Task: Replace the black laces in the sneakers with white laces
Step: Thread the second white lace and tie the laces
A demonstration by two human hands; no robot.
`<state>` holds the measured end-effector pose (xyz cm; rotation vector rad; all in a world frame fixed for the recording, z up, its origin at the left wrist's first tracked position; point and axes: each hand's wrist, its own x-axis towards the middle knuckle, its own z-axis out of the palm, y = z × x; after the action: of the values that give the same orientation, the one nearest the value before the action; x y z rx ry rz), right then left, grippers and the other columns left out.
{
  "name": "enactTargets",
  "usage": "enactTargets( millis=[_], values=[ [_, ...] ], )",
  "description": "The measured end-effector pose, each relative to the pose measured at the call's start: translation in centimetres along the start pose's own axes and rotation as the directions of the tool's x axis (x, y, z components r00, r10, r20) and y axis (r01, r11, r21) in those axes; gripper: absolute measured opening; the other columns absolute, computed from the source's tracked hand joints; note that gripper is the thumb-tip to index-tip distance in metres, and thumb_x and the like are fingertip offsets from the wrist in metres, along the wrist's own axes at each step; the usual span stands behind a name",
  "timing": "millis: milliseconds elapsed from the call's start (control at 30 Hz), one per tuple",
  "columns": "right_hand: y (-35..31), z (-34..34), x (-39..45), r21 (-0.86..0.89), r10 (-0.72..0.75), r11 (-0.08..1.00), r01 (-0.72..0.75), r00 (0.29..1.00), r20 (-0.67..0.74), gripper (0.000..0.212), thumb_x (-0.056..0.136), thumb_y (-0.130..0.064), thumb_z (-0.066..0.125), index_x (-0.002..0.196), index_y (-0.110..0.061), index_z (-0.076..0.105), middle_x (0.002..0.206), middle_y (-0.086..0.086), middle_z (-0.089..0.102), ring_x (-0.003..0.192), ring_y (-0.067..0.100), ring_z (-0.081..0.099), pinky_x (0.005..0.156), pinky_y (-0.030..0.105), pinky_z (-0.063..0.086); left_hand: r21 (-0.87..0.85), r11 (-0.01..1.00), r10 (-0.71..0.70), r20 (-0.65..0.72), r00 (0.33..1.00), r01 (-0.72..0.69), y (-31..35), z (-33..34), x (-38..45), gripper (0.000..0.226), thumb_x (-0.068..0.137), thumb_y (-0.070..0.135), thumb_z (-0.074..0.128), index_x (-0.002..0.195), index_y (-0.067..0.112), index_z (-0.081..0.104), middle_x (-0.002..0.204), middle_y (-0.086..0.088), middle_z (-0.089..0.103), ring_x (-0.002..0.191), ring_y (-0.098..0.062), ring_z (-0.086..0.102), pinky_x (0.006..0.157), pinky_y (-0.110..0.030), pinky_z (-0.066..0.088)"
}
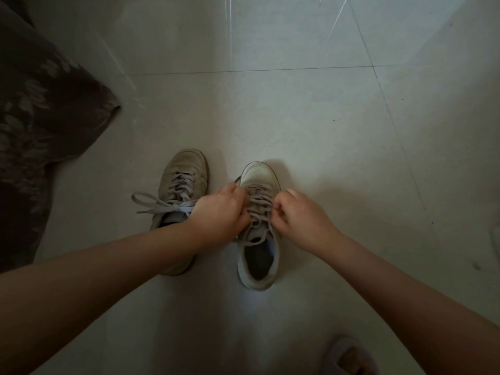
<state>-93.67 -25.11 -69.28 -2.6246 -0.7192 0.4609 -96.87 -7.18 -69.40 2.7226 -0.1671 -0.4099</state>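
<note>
No text, label, brand mark or number can be read anywhere in the view; the light is dim, and neither sneaker shows a legible logo or printed sign.

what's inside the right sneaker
The right sneaker shows a dark, empty-looking opening at the heel with a pale lining. Farther in, the toe end is hidden under the tongue, the laces and both hands, left and right.

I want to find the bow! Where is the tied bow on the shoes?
In the head view, the tied bow sits on the left sneaker, sticking out to its left over the floor tiles, just beside the left hand.
</note>
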Motion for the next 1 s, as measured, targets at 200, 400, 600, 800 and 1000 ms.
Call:
enactTargets(
  millis=[200,400,600,800,1000],
  values=[
    [0.9,0.6,-0.6,0.275,0.172,0.942,-0.192,0.98,0.097,0.007,0.087,-0.019,0.056,0.083,-0.014,0.055,0.082,-0.001,0.053,0.072,0.012,0.049,0.063,0.026,0.036,-0.222,0.965,-0.149,-0.028,0.988,0.139,-0.4,0.6,-1.3,0.011,0.091,0.027,0.048,0.095,0.017,0.051,0.096,0.002,0.048,0.081,-0.016,0.052,0.07,-0.03,0.045],
    [0.4,0.3,0.0,0.366,0.127,0.92,-0.138,0.99,0.053,0.007,0.085,-0.021,0.064,0.083,-0.018,0.059,0.079,-0.004,0.057,0.071,0.01,0.054,0.065,0.024,0.045,-0.274,0.961,-0.002,-0.085,0.996,-0.021,-0.5,0.2,-0.7,0.013,0.089,0.033,0.058,0.093,0.02,0.058,0.088,0.009,0.047,0.077,-0.011,0.052,0.065,-0.03,0.047],
    [1.3,0.6,-0.4,0.335,0.166,0.923,-0.189,0.981,0.097,0.013,0.092,-0.022,0.056,0.08,-0.019,0.053,0.071,-0.008,0.05,0.062,0.004,0.045,0.058,0.022,0.035,-0.259,0.964,-0.08,-0.054,0.995,0.063,-0.8,0.6,-0.8,0.013,0.092,0.033,0.053,0.085,0.024,0.048,0.085,0.007,0.048,0.073,-0.013,0.05,0.066,-0.032,0.048],
    [0.6,-0.1,-0.9,0.342,0.089,0.937,-0.065,0.995,-0.054,0.014,0.082,-0.025,0.07,0.078,-0.023,0.057,0.076,-0.013,0.049,0.067,0.001,0.047,0.061,0.011,0.036,-0.324,0.938,0.066,-0.176,0.982,-0.121,-0.8,0.1,-1.3,0.014,0.086,0.033,0.063,0.093,0.021,0.059,0.09,0.009,0.05,0.075,-0.009,0.055,0.063,-0.029,0.05],
    [-0.2,0.0,-0.9,0.33,0.059,0.941,-0.07,0.997,0.044,0.01,0.08,-0.02,0.069,0.078,-0.019,0.059,0.075,-0.01,0.05,0.063,0.0,0.047,0.059,0.012,0.035,-0.274,0.946,0.152,-0.107,0.983,-0.176,-0.8,0.5,-1.5,0.026,0.076,0.035,0.073,0.095,0.02,0.064,0.102,0.001,0.052,0.093,-0.016,0.054,0.078,-0.039,0.051]
  ],
)
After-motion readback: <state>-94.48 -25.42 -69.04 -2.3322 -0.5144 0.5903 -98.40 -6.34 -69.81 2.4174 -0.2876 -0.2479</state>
